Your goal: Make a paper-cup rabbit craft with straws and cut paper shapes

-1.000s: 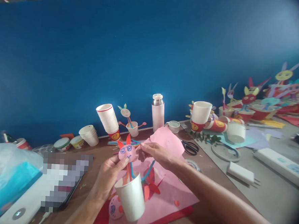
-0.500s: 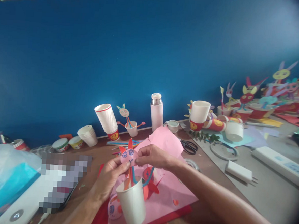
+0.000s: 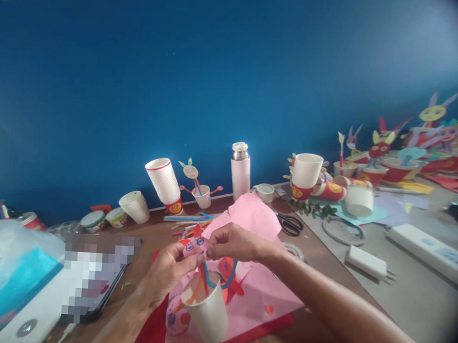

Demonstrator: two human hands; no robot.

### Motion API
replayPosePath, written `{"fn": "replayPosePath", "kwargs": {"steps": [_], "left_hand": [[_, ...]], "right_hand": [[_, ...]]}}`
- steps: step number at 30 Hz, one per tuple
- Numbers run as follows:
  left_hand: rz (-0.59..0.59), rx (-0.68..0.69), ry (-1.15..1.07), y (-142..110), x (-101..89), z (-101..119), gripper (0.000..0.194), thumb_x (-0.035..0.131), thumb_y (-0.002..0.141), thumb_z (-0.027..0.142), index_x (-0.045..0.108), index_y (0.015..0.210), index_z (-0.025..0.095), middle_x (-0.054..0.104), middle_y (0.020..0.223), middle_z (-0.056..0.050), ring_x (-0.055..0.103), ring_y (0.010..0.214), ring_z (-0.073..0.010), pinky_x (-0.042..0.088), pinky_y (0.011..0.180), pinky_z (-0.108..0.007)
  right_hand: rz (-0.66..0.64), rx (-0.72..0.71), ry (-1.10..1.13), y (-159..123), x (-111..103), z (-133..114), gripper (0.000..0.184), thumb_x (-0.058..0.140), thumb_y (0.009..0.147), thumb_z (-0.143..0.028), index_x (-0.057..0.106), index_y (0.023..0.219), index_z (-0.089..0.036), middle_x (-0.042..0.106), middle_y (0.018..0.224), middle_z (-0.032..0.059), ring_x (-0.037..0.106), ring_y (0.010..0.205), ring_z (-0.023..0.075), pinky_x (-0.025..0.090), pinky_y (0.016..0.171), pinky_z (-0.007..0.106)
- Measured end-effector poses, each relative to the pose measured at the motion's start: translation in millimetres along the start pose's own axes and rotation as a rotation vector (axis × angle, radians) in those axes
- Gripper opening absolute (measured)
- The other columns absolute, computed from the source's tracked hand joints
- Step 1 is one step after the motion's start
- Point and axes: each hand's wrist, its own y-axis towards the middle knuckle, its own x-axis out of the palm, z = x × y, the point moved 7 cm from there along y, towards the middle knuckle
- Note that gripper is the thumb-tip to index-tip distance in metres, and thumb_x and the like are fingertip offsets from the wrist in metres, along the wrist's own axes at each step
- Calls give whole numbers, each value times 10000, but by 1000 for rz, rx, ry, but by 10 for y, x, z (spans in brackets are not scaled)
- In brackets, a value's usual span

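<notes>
Between my two hands is a pink paper face point(image 3: 194, 247) with drawn blue eyes and orange-red ears. My left hand point(image 3: 168, 269) pinches its left and lower edge, thumb in front. The fingers of my right hand point(image 3: 234, 243) close on its right edge. Orange, red and blue pipe cleaners point(image 3: 211, 281) run from below the face into a white paper cup point(image 3: 208, 315), which tilts slightly on the pink paper point(image 3: 271, 293). A red-orange round paper piece point(image 3: 227, 267) shows behind the cup. Another pink paper face point(image 3: 177, 318) lies left of the cup.
A leaning stack of paper cups point(image 3: 164, 183), a finished-looking cup figure point(image 3: 201, 195) and a pink thermos point(image 3: 240, 172) stand along the blue wall. Black scissors point(image 3: 291, 224) lie to the right. A white power strip point(image 3: 433, 254) and charger point(image 3: 366, 263) are farther right; a phone point(image 3: 109, 283) lies left.
The paper face has come down and tipped in my hands, with my thumb and fingers still on it. The cup has shifted slightly right and tilts a little more.
</notes>
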Motion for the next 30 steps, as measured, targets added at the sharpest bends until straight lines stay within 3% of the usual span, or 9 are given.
{"fn": "replayPosePath", "kwargs": {"steps": [7, 10, 13, 17, 23, 26, 30], "left_hand": [[48, 68, 0, -4, -50, 65, 183, 664, 655, 292, 680, 746, 133, 667, 679, -40, 598, 694, -174, 443, 660, -247], [88, 57, -134, 66, -164, 7, 169, 666, 661, 257, 679, 767, 125, 676, 705, -45, 591, 651, -144, 443, 615, -219], [167, 6, -360, 152, -320, -125, 150, 686, 641, 206, 656, 769, 134, 647, 639, -14, 556, 523, -99, 442, 510, -200], [272, -13, -528, 215, -494, -239, 143, 699, 621, 154, 626, 738, 117, 610, 582, -2, 535, 470, -80, 467, 481, -202], [402, 37, -543, 181, -636, -169, 153, 704, 618, 175, 619, 730, 114, 596, 568, 10, 535, 472, -73, 483, 487, -200], [422, 54, -553, 159, -647, -134, 148, 706, 610, 172, 623, 721, 119, 591, 550, 19, 534, 463, -71, 474, 476, -189], [416, 34, -544, 153, -641, -156, 162, 718, 594, 184, 627, 710, 117, 585, 535, 13, 539, 463, -86, 476, 471, -208]], "right_hand": [[-17, 15, 78, -3, 39, 1, 168, 595, 700, -309, 629, 661, -149, 565, 606, -19, 503, 582, 88, 385, 547, 199], [21, -56, 210, 32, -27, -4, 348, 503, 774, -457, 647, 798, -140, 589, 660, 15, 538, 635, 114, 412, 660, 257], [143, -103, 402, 95, -170, 95, 513, 382, 808, -555, 628, 863, -108, 591, 715, 52, 545, 657, 128, 404, 701, 289], [183, -70, 576, 156, -216, 261, 550, 347, 801, -596, 596, 855, -109, 576, 731, 56, 538, 648, 125, 390, 673, 278], [-34, -60, 341, 70, 46, 125, 392, 512, 775, -483, 556, 987, -156, 574, 946, 66, 528, 874, 165, 373, 767, 299], [-141, -55, 314, 59, 232, 105, 456, 637, 696, -413, 504, 1060, -173, 555, 981, 59, 517, 899, 179, 405, 742, 293], [-77, -68, 266, 106, 305, 151, 599, 707, 630, -320, 426, 1142, -187, 554, 967, 48, 526, 861, 177, 435, 674, 265]]}}
